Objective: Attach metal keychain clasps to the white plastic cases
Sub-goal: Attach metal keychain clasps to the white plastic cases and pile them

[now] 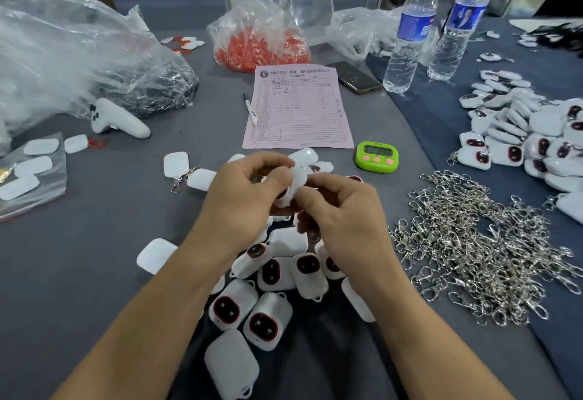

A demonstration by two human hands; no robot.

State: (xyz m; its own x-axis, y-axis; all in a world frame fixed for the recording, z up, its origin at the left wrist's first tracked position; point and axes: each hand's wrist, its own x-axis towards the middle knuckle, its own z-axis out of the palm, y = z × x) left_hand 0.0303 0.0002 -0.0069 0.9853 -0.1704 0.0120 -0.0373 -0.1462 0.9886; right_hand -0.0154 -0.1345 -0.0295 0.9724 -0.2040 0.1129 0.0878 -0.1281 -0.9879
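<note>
- the left hand (249, 191) and right hand (344, 219) meet above the middle of the grey cloth-covered surface (94, 242), each grip curled and pinching one smooth, rounded white case (298, 180) between them.
- the fingers hide whether a clasp is held with it.
- a heap of loose cases (271, 273), glossy white plastic with dark oval faces ringed in red, lies just under and nearer than the hands.
- a tangled mound of shiny metal clasps (473, 248) sits near right on darker cloth.
- farther right is a pile of finished cases (520, 137), some with chains showing.
- a green timer (377, 156) stands just beyond the hands, beside a pink form (298, 109) with a pen (251, 109) at its left edge.
- a crinkled clear bag of orange parts (262, 43) lies far centre.
</note>
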